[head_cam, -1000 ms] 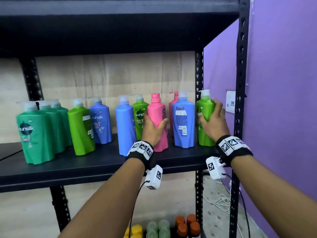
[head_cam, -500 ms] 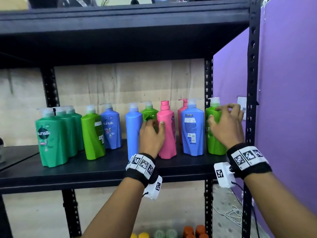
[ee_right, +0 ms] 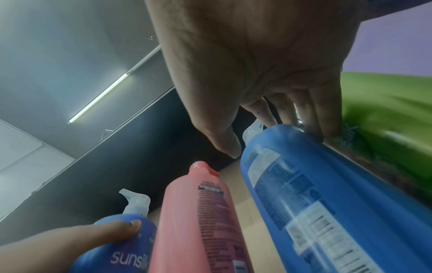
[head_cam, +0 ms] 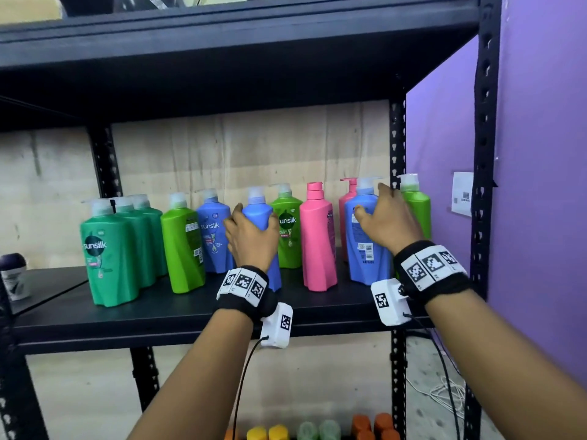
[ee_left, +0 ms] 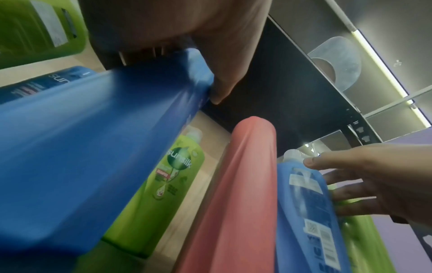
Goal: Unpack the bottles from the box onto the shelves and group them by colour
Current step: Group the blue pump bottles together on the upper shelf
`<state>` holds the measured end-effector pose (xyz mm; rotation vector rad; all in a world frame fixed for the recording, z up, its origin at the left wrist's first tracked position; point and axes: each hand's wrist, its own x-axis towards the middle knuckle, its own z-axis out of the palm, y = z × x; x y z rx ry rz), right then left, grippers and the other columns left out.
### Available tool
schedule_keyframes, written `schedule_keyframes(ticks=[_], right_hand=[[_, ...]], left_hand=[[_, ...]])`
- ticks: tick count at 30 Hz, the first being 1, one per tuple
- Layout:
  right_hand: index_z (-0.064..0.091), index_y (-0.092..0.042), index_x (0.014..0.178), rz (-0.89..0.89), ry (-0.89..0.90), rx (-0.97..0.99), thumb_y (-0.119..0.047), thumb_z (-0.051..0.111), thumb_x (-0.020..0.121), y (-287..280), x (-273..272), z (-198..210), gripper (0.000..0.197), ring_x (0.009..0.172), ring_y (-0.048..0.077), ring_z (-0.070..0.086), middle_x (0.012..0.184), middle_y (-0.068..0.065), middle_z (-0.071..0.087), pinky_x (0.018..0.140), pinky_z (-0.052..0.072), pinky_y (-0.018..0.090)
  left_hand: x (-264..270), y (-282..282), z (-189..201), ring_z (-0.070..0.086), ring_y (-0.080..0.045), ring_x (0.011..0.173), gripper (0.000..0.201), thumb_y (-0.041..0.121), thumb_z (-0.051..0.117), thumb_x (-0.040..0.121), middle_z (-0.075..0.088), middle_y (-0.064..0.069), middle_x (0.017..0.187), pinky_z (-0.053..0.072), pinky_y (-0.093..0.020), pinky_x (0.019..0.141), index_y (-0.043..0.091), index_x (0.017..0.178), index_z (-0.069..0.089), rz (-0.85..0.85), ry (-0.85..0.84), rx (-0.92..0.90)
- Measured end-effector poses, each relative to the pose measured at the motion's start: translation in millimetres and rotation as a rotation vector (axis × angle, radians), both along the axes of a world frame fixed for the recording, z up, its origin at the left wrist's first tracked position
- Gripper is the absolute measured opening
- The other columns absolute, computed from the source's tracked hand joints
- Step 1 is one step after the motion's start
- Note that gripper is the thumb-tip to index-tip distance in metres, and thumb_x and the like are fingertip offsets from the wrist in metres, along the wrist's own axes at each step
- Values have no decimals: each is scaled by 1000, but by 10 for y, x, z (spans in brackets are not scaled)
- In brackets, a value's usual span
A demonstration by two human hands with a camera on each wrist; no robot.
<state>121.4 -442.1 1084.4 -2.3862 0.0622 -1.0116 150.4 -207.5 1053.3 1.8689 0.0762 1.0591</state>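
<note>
Shampoo bottles stand in a row on the black shelf. My left hand grips a plain blue bottle at mid-row, thumb on its right edge, as the left wrist view shows. My right hand spans the shoulder of a labelled blue bottle, with the thumb on its front and the fingers on its far side. A pink bottle stands between the two blue ones. A lime green bottle stands right of my right hand. Both blue bottles stand upright on the shelf.
Dark green bottles, a lime bottle and a blue one fill the left. A second lime bottle and pink bottle stand behind. A small roll-on sits far left. The rack post and purple wall close the right.
My left hand left the pink bottle and took the blue bottle to its left. My right hand left the lime green bottle for the labelled blue one.
</note>
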Motion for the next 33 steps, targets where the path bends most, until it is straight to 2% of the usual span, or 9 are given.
schedule_keyframes(ticks=[8, 13, 16, 19, 22, 26, 28, 30, 33], right_hand=[[38, -6, 144, 32, -84, -2, -19, 76, 87, 57, 115, -243, 69, 97, 39, 62, 141, 16, 25, 85, 49, 38], [28, -15, 153, 116, -127, 68, -14, 81, 81, 49, 129, -395, 90, 117, 39, 53, 140, 18, 23, 102, 45, 37], [19, -21, 158, 161, -101, 126, -17, 81, 83, 27, 144, -445, 98, 126, 41, 47, 137, 23, 30, 108, 39, 39], [14, -20, 160, 185, -72, 102, -21, 78, 87, -16, 164, -452, 97, 122, 45, 49, 133, 28, 47, 108, 39, 48], [18, -23, 159, 187, -82, 128, -24, 79, 86, -46, 160, -456, 95, 121, 45, 49, 132, 27, 49, 107, 39, 49], [28, -18, 155, 125, -192, 182, -36, 86, 76, -52, 135, -517, 100, 129, 37, 42, 141, 16, 46, 110, 31, 43], [32, -18, 151, 105, -233, 225, -38, 86, 74, -32, 125, -581, 97, 128, 35, 39, 133, 14, 46, 108, 28, 41], [35, -22, 148, 145, -263, 310, -36, 85, 73, -10, 120, -651, 92, 124, 34, 41, 120, 8, 41, 103, 34, 38], [37, -29, 148, 251, -325, 408, -33, 85, 75, 22, 95, -718, 87, 120, 24, 47, 122, 4, 45, 97, 37, 28]], left_hand=[[139, 131, -132, 57, -33, 121, 81, 40, 80, 82, 57, -8, 138, 46, -37, 99, 22, 146, 33, -213, -20, -103], [159, 170, -132, 58, -32, 119, 82, 40, 81, 82, 56, -7, 137, 47, -37, 100, 24, 145, 31, -258, -2, -107], [164, 178, -133, 57, -32, 121, 82, 39, 81, 83, 55, -6, 139, 47, -38, 101, 24, 146, 30, -269, 4, -105], [159, 176, -134, 57, -33, 121, 84, 39, 80, 83, 54, -9, 140, 47, -40, 102, 23, 147, 28, -278, 4, -100], [160, 182, -141, 56, -32, 122, 85, 38, 80, 84, 53, -9, 142, 46, -37, 102, 22, 149, 27, -285, 0, -93], [158, 188, -147, 58, -29, 119, 82, 36, 80, 85, 57, -8, 136, 47, -35, 99, 16, 147, 32, -292, -1, -91], [160, 182, -160, 61, -28, 114, 74, 37, 79, 85, 61, -7, 130, 48, -33, 95, 14, 142, 38, -285, -6, -78], [153, 182, -168, 62, -28, 111, 69, 38, 78, 86, 62, -7, 127, 48, -32, 92, 13, 139, 42, -286, -6, -64], [123, 190, -175, 62, -24, 107, 66, 41, 79, 85, 63, -5, 123, 49, -32, 91, 15, 135, 44, -288, -29, -71]])
